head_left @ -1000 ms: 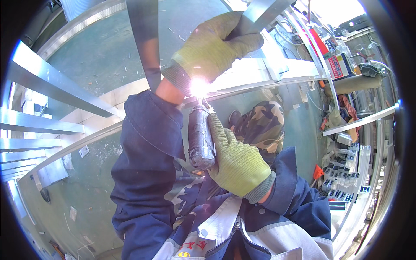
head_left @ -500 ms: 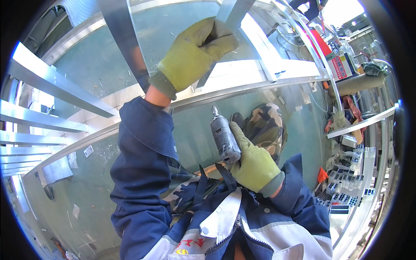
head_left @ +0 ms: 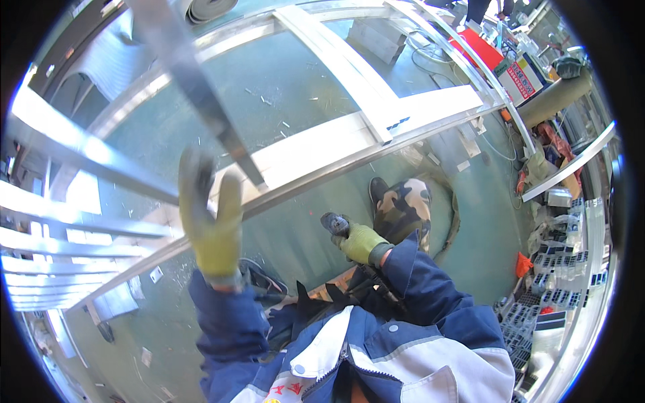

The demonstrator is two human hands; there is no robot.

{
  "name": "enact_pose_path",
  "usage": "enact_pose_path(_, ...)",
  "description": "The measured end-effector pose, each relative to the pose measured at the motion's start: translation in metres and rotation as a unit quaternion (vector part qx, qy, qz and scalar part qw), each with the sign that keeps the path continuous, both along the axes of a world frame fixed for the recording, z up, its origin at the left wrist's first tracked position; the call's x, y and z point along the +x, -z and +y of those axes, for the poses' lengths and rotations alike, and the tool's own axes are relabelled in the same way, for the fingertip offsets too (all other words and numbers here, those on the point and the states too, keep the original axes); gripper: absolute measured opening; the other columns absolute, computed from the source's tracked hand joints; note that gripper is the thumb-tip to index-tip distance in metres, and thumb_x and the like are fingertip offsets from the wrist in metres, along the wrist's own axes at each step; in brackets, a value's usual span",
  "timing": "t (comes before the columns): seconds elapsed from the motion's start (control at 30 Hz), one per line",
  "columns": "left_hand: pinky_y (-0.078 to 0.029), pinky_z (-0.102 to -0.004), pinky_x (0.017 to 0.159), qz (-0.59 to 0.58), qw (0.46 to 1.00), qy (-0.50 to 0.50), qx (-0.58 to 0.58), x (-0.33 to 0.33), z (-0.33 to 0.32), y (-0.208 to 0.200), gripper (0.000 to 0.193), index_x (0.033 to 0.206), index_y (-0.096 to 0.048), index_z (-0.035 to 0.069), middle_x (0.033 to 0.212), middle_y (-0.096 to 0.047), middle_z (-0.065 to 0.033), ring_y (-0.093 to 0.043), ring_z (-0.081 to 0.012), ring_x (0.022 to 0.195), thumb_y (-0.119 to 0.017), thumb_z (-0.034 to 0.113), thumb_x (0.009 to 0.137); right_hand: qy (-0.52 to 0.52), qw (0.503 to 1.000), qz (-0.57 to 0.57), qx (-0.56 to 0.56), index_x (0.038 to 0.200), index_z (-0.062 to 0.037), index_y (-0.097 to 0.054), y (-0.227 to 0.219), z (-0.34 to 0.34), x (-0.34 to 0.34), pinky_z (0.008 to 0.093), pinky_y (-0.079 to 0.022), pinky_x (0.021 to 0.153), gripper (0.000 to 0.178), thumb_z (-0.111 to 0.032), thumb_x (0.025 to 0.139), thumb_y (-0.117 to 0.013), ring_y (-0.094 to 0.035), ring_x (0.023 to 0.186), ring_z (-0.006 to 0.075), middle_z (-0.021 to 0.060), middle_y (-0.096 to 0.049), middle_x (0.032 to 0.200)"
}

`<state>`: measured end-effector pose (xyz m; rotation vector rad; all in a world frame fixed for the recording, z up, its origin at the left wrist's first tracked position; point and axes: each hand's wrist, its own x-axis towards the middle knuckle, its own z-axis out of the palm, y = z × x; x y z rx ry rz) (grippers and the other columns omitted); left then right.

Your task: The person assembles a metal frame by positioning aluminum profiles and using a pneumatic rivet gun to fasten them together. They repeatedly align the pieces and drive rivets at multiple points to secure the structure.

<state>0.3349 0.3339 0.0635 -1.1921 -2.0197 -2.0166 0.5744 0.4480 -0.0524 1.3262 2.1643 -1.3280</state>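
My gloved left hand (head_left: pixel 213 225) is raised at the left of the frame, smeared by motion. Its thumb stands apart from the fingers, and I see nothing in its grasp. Close to its right, a flat metal bar (head_left: pixel 201 87) slants down, its lower end at the frame's near rail (head_left: pixel 316 173). My right hand (head_left: pixel 363 243), also in a yellow-green glove, is closed around a dark power screwdriver (head_left: pixel 334 224). That tool is held low in front of my body, below the rail, and its tip is hard to make out.
Several parallel metal bars (head_left: pixel 87 209) fan out at left. Another pale bar (head_left: pixel 336 67) crosses the frame's far half. Cut metal profiles (head_left: pixel 554 269) are piled at right, near an orange scrap (head_left: pixel 524 264). A red and white box (head_left: pixel 519 82) sits at the upper right.
My left hand has come off the metal bar it gripped and moved left and nearer. The right hand still holds the screwdriver, now pointing farther away from me. The view has shifted.
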Motion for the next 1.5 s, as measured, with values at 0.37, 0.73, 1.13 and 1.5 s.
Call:
enact_pose_path(0.37, -0.050, -0.0318, 0.106, -0.142, 0.954, 0.217, -0.151, 0.085, 0.096, 0.045, 0.045, 0.145, -0.056, 0.001, 0.128, -0.068, -0.0096, -0.064, -0.0168, 0.118, -0.066, 0.005, 0.102, 0.064, 0.992, 0.030, -0.107, 0.135, -0.0002, -0.053, 0.102, 0.032, 0.024, 0.0451, -0.057, 0.073, 0.056, -0.035, 0.092, -0.061, -0.074, 0.075, 0.0358, 0.0229, -0.074, 0.097)
enact_pose_path(0.73, -0.053, -0.0380, 0.100, 0.002, 0.966, 0.077, -0.248, 0.054, 0.200, 0.096, 0.043, 0.136, -0.062, 0.000, 0.119, -0.071, -0.0178, -0.069, -0.0299, 0.114, -0.072, 0.014, 0.097, -0.001, 0.998, -0.048, -0.048, 0.130, -0.0016, -0.060, 0.116, 0.083, 0.038, 0.0486, -0.054, 0.093, 0.054, -0.034, 0.086, -0.064, -0.068, 0.113, 0.0422, 0.0234, -0.071, 0.120)
enact_pose_path(1.13, -0.054, -0.0374, 0.099, 0.056, 0.948, 0.066, -0.305, 0.051, 0.198, 0.102, 0.040, 0.136, -0.063, 0.002, 0.125, -0.070, -0.0207, -0.068, -0.0290, 0.117, -0.068, 0.019, 0.101, -0.319, 0.929, 0.127, -0.137, 0.136, -0.0122, -0.065, -0.126, 0.240, 0.144, 0.0420, -0.053, 0.098, 0.049, -0.038, 0.094, -0.068, -0.070, 0.112, 0.0313, 0.0158, -0.072, 0.122)
enact_pose_path(1.5, -0.048, -0.0343, 0.110, 0.000, 0.933, 0.090, -0.347, 0.043, 0.229, 0.091, 0.045, 0.148, -0.051, -0.002, 0.147, -0.057, -0.0170, -0.059, -0.0234, 0.130, -0.056, 0.019, 0.109, 0.240, 0.754, -0.078, 0.607, 0.142, -0.0141, -0.058, 0.090, 0.732, 0.336, 0.0499, -0.039, 0.111, 0.059, -0.050, 0.095, -0.061, -0.051, 0.130, 0.0418, 0.0226, -0.057, 0.140)
